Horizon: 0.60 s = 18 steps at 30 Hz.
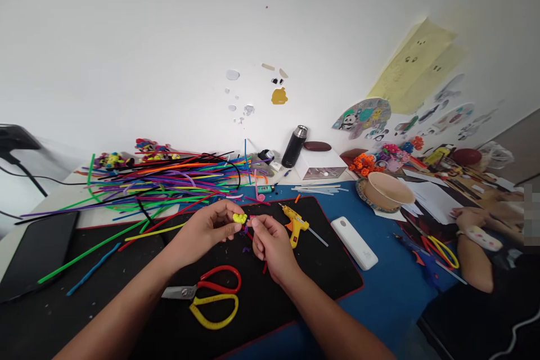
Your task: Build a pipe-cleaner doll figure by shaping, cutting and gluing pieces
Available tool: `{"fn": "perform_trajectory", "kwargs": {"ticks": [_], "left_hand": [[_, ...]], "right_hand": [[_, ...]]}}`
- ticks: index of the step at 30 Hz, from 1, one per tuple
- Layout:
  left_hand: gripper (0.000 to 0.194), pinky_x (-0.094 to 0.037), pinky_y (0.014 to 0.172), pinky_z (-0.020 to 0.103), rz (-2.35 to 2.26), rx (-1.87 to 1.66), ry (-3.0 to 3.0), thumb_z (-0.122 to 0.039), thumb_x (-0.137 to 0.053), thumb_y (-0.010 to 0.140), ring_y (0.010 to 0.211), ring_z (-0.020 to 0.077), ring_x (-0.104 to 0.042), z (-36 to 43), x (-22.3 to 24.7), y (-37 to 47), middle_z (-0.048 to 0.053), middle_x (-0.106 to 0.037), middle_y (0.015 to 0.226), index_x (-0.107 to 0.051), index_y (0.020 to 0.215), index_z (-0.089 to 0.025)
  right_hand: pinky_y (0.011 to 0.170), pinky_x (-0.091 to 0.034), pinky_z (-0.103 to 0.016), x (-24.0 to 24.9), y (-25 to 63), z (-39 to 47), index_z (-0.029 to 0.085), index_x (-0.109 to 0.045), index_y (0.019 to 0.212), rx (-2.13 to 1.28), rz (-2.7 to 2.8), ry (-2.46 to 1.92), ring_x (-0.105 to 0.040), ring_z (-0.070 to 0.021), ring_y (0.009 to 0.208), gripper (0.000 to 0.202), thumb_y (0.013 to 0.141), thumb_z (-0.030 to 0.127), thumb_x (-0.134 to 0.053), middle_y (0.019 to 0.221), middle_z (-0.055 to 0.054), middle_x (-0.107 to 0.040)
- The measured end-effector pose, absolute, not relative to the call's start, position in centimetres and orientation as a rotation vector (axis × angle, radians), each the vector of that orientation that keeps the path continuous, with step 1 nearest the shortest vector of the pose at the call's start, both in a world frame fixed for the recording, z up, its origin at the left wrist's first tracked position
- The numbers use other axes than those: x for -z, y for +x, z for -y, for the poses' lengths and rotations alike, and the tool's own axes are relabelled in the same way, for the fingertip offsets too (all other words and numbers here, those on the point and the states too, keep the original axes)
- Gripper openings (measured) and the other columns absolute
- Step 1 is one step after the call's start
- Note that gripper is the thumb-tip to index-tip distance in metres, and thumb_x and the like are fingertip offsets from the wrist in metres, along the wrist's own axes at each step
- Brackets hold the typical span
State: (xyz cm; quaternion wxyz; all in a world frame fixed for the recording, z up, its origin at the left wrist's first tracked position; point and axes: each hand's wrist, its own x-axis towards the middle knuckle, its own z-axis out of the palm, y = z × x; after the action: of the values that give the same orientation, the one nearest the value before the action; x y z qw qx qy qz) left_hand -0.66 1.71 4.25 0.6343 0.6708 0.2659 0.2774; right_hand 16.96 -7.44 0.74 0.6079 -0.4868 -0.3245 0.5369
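Between finger and thumb, my left hand (211,230) pinches a small curled yellow pipe-cleaner piece (240,218). Close to its right, my right hand (270,242) has its fingers closed around a small red or pink piece (252,217), mostly covered by the fingertips. A bit of purple pipe cleaner (244,230) shows between the hands. Below them, scissors (215,295) with one red and one yellow handle lie on the black mat (312,292). A yellow glue gun (296,226) rests just right of my right hand.
Many coloured pipe cleaners (169,180) are heaped at the back left. A white power bank (354,242) lies right of the glue gun. Behind stand a black bottle (294,146) and a white box (320,165). Further right are a bowl (388,191) and another person's arm (475,259).
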Motion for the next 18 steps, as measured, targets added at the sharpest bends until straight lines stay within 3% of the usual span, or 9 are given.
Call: {"fn": "perform_trajectory", "kwargs": {"ticks": [3,7,10,18], "left_hand": [[0.038,-0.053,0.067,0.03,-0.656,-0.651,1.539,-0.047,-0.082,0.087,0.069,0.0163,-0.063,-2.1,-4.6,-1.2,-0.001,-0.066,0.08,-0.068,0.108,-0.02],[0.04,-0.051,0.063,0.028,-0.693,-0.692,1.541,-0.05,-0.084,0.085,0.069,0.0167,-0.064,-2.4,-5.3,-1.8,-0.001,-0.067,0.079,-0.067,0.107,-0.021],[0.043,-0.051,0.063,0.028,-0.712,-0.7,1.528,-0.052,-0.085,0.084,0.067,0.0163,-0.064,-2.3,-5.6,-1.9,-0.001,-0.067,0.079,-0.067,0.108,-0.021],[0.043,-0.051,0.066,0.03,-0.691,-0.658,1.468,-0.05,-0.084,0.087,0.067,0.0165,-0.062,-1.3,-5.3,-2.0,0.0,-0.068,0.075,-0.065,0.109,-0.019]], "right_hand": [[0.04,-0.016,-0.022,-0.5,17.2,7.3,0.017,-0.068,0.084,-1.247,0.698,-1.107,-0.029,-0.0048,0.037,0.054,0.083,0.069,-0.082,0.048,0.012,-0.04],[0.041,-0.016,-0.024,-0.5,17.4,7.2,0.021,-0.052,0.058,-1.259,0.697,-1.055,-0.028,-0.0056,0.035,0.067,0.088,0.077,-0.074,0.043,0.011,-0.03],[0.041,-0.015,-0.025,-0.6,17.3,7.2,0.022,-0.045,0.049,-1.276,0.764,-1.045,-0.027,-0.006,0.034,0.075,0.09,0.081,-0.066,0.041,0.01,-0.027],[0.042,-0.022,-0.025,-0.3,17.2,7.5,0.02,-0.053,0.048,-1.294,0.972,-1.2,-0.033,-0.0067,0.034,0.074,0.091,0.079,-0.065,0.04,0.006,-0.038]]}}
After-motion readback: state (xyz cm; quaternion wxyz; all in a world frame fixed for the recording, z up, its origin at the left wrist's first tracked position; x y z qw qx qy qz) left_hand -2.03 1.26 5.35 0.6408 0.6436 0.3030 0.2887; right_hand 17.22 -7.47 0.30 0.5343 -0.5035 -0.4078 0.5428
